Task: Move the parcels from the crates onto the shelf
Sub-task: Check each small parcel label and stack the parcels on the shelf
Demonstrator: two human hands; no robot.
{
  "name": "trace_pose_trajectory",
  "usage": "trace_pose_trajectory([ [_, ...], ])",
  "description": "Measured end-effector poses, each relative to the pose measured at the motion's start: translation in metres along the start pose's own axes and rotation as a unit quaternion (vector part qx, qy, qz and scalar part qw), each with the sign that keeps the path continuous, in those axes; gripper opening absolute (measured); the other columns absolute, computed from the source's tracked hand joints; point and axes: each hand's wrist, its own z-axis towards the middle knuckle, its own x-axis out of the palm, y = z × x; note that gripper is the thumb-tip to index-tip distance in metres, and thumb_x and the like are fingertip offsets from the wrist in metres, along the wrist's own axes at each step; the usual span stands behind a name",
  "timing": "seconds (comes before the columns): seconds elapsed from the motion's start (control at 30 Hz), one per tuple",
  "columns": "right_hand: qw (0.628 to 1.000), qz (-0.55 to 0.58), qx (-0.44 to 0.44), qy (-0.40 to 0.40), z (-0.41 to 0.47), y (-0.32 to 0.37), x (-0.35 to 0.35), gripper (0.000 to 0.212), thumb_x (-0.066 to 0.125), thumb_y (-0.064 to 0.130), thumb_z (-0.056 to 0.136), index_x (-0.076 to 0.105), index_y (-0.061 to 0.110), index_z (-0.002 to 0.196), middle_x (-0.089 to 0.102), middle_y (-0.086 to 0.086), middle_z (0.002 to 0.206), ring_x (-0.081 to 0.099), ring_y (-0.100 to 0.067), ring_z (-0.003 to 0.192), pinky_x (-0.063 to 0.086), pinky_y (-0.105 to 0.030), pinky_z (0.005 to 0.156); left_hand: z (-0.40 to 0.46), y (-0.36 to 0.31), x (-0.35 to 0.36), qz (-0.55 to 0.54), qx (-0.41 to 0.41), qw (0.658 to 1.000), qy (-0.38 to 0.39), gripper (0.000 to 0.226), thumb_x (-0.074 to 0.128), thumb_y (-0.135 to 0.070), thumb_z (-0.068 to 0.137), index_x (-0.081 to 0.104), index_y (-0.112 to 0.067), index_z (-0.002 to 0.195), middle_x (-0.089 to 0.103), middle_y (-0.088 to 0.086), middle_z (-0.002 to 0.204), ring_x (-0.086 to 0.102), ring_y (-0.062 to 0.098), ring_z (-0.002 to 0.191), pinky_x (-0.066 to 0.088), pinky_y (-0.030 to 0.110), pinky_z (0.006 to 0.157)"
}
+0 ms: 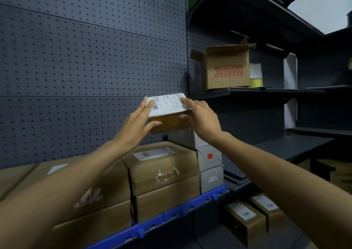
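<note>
Above the stack of white and grey cartons (206, 153) at the right end of the blue-edged shelf (171, 213), in the head view, both hands hold one small brown cardboard parcel with a white shipping label on its top face (168, 113). The left hand (136, 121) has its fingers stretched along the parcel's left side and onto the label, thumb hooked under the near lower edge. The right hand (202, 117) clamps the right end, forefinger laid on the label and thumb pressed on the near brown face. Neither hand is free.

The parcel's long axis runs left to right, roughly parallel to the shelf's front edge, with the label tilted slightly toward the camera. It sits right at the top of the white and grey stack; whether its underside touches the top carton I cannot tell, since the hands and the parcel's own body hide the seam. The grey perforated back panel (85, 58) lies beyond it, and the larger brown cardboard boxes (163, 172) stand lower to the left.

The hands flank it evenly, so the set-down seems to turn on a short, level descent onto that stack, squared to the cartons beneath.
</note>
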Motion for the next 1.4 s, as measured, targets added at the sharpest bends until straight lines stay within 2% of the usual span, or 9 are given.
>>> trace_pose_trajectory([
  [0.27,0.995,0.007,-0.028,0.097,0.034,0.006,0.068,0.055,0.059,0.024,0.094,0.038,0.023,0.145,0.058,-0.011,0.128,0.050,-0.030,0.117,0.045,-0.044,0.093,0.006,0.056,0.016,0.062,-0.040,0.995,0.062,0.071,0.048,-0.044,0.097,0.013,-0.023,0.155,0.001,0.000,0.163,0.027,0.029,0.143,0.029,0.047,0.114],
  [0.43,0.976,0.148,0.034,0.159,0.050,-0.001,0.119,0.049,0.060,0.016,0.094,0.047,0.019,0.141,0.058,-0.014,0.132,0.054,-0.033,0.119,0.046,-0.041,0.096,0.013,0.082,0.039,0.088,-0.077,0.987,0.111,0.065,0.045,-0.043,0.099,0.018,-0.018,0.153,0.008,0.006,0.162,0.029,0.030,0.143,0.028,0.047,0.112],
  [0.53,0.969,0.164,0.043,0.180,0.058,-0.006,0.141,0.048,0.060,0.012,0.094,0.049,0.016,0.141,0.055,-0.013,0.138,0.049,-0.032,0.127,0.041,-0.038,0.102,0.020,0.093,0.050,0.100,-0.087,0.982,0.135,0.066,0.047,-0.044,0.098,0.023,-0.013,0.151,0.012,0.012,0.161,0.029,0.032,0.143,0.029,0.048,0.113],
  [0.63,0.967,0.127,0.025,0.218,0.068,-0.012,0.154,0.047,0.060,0.008,0.094,0.051,0.012,0.139,0.054,-0.012,0.139,0.048,-0.031,0.129,0.039,-0.037,0.104,0.027,0.099,0.061,0.117,-0.102,0.973,0.171,0.064,0.046,-0.044,0.098,0.027,-0.008,0.148,0.017,0.016,0.159,0.029,0.033,0.142,0.030,0.045,0.113],
  [0.67,0.967,0.106,0.013,0.229,0.072,-0.013,0.157,0.045,0.060,0.007,0.093,0.053,0.012,0.138,0.056,-0.011,0.139,0.049,-0.030,0.129,0.040,-0.037,0.104,0.029,0.101,0.065,0.125,-0.102,0.970,0.181,0.062,0.046,-0.044,0.099,0.031,-0.007,0.146,0.024,0.017,0.157,0.035,0.034,0.138,0.034,0.045,0.110],
  [0.73,0.967,0.070,-0.008,0.246,0.077,-0.016,0.163,0.042,0.061,0.006,0.092,0.057,0.013,0.134,0.058,-0.009,0.136,0.053,-0.029,0.125,0.043,-0.039,0.105,0.033,0.106,0.074,0.137,-0.096,0.968,0.186,0.053,0.045,-0.045,0.098,0.042,-0.007,0.135,0.048,0.016,0.140,0.053,0.032,0.117,0.046,0.041,0.093],
  [0.8,0.967,0.032,-0.027,0.251,0.081,-0.016,0.168,0.041,0.061,0.006,0.091,0.058,0.014,0.132,0.061,-0.010,0.131,0.057,-0.030,0.119,0.047,-0.042,0.101,0.037,0.110,0.079,0.142,-0.094,0.969,0.178,0.049,0.046,-0.046,0.098,0.047,-0.007,0.128,0.058,0.012,0.122,0.057,0.029,0.100,0.046,0.037,0.079],
  [1.0,0.966,-0.058,-0.074,0.239,0.093,-0.020,0.168,0.034,0.062,0.016,0.092,0.062,0.024,0.125,0.065,-0.006,0.123,0.060,-0.029,0.108,0.052,-0.045,0.090,0.048,0.108,0.090,0.173,-0.089,0.970,0.148,0.052,0.049,-0.050,0.096,0.050,-0.008,0.126,0.062,0.011,0.103,0.058,0.030,0.093,0.042,0.036,0.069],
  [1.4,0.960,-0.090,-0.075,0.254,0.095,-0.028,0.162,0.032,0.060,0.017,0.094,0.060,0.021,0.125,0.060,-0.010,0.123,0.059,-0.031,0.110,0.050,-0.045,0.091,0.053,0.106,0.102,0.176,-0.067,0.975,0.119,0.049,0.047,-0.055,0.094,0.053,-0.014,0.120,0.064,0.006,0.096,0.058,0.025,0.084,0.047,0.038,0.069],
])
